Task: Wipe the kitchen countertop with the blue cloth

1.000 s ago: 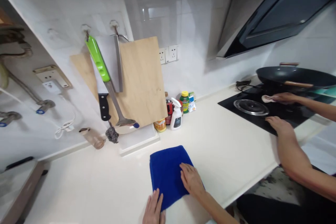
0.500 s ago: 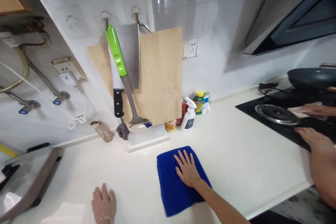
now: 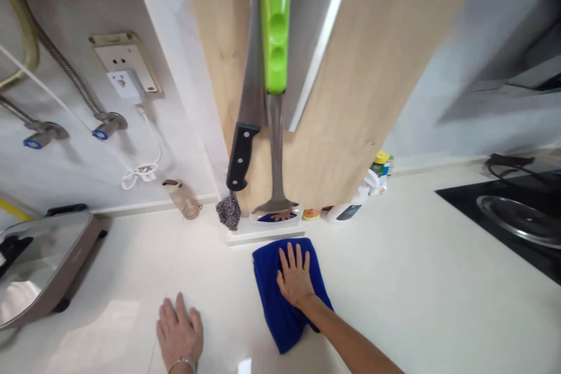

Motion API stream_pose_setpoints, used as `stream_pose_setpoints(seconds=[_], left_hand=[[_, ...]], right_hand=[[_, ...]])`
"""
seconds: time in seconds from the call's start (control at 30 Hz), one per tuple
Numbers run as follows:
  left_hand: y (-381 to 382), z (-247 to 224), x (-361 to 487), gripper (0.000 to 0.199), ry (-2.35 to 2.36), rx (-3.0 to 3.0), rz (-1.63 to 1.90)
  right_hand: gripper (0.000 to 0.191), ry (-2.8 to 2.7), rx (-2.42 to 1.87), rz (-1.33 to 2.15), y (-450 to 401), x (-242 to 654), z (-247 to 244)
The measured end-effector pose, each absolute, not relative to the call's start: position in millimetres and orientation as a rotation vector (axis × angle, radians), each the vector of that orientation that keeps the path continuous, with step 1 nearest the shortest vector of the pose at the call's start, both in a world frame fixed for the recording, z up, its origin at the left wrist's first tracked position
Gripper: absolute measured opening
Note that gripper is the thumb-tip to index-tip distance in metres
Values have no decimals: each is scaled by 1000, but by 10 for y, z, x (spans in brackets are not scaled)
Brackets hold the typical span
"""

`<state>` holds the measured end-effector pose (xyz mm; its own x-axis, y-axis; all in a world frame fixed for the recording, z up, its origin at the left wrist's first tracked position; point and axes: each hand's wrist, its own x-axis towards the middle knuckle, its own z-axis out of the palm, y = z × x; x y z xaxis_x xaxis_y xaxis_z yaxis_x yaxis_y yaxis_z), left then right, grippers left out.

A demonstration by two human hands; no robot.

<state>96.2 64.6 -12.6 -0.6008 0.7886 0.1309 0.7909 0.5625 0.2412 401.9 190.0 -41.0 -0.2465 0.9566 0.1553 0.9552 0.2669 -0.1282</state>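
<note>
A folded blue cloth [image 3: 276, 310] lies on the white countertop [image 3: 394, 292], near the wall side. My right hand [image 3: 295, 277] rests flat on it with the fingers spread, pressing on its upper part. To the left, my left hand [image 3: 179, 330] lies palm down on the bare counter with its fingers apart, holding nothing. A bracelet circles the left wrist. Just beyond the cloth is a low white block [image 3: 263, 238] against the wall.
Over the block hang a wooden board [image 3: 350, 70], a black-handled knife [image 3: 240, 158], a green-handled spatula [image 3: 275, 41] and a scourer [image 3: 228, 213]. A spray bottle [image 3: 350, 207] stands right of them, a small bottle [image 3: 184, 200] left. An electric pan [image 3: 48, 269] sits far left, a stove [image 3: 530, 216] far right.
The view has moved closer to the hanging tools. My right hand and the cloth have shifted towards the block, and the cloth's near edge has bunched. Another person's hands at the stove are out of view.
</note>
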Motion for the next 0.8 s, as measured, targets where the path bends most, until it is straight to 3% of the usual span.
stream_pose_setpoints(seconds=[0.33, 0.57, 0.8], left_hand=[[608, -203, 964, 59, -2732, -1390, -411], [577, -250, 938, 56, -2731, -1381, -427], [606, -204, 886, 57, -2777, -1366, -394]], right_hand=[[79, -2662, -1224, 413, 1824, 2525, -69], [74, -2877, -649, 617, 1966, 2311, 199], [65, -2671, -803, 683, 1986, 2740, 70]])
